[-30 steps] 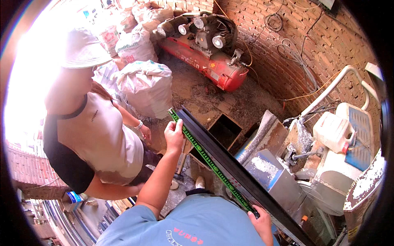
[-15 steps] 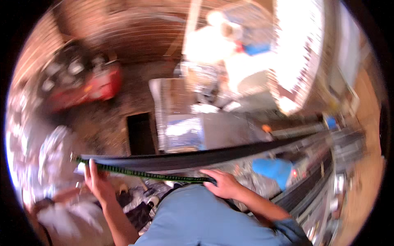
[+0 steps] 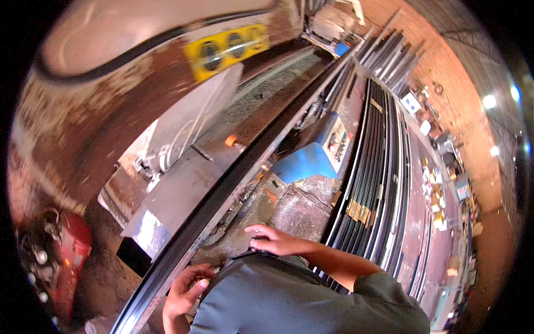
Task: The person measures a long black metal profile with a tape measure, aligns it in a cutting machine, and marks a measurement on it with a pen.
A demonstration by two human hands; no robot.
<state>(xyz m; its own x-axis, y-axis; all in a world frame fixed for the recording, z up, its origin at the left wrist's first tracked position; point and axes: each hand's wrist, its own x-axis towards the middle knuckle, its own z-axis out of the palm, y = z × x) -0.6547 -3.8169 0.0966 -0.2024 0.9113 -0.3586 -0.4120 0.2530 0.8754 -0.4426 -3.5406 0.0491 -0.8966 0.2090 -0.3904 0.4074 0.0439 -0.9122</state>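
A long dark profile bar (image 3: 222, 186) runs diagonally from the lower left to the upper right. Along its near side lies a pale strip with reddish marks. Close to my body, on the near side of the bar, my left hand (image 3: 186, 289) is empty, its fingers loosely bent and the thumb apart. My right hand (image 3: 275, 242) is at the front of my waist with its fingers curled in. A dark edge shows just under it; what the fingers hold, if anything, is hidden. The green-and-black tape is out of sight.
A large worn machine housing (image 3: 111, 94) with a yellow label (image 3: 225, 49) rises at the left. Beyond my right hand stands a blue control box (image 3: 308, 161) with buttons. Many dark profiles (image 3: 361, 206) lie stacked at right. A red machine (image 3: 72, 250) sits on the floor, lower left.
The view has swung to the right. The green-and-black tape that stretched between both hands along the bar no longer shows. Both hands have drawn in toward my waist, closer together.
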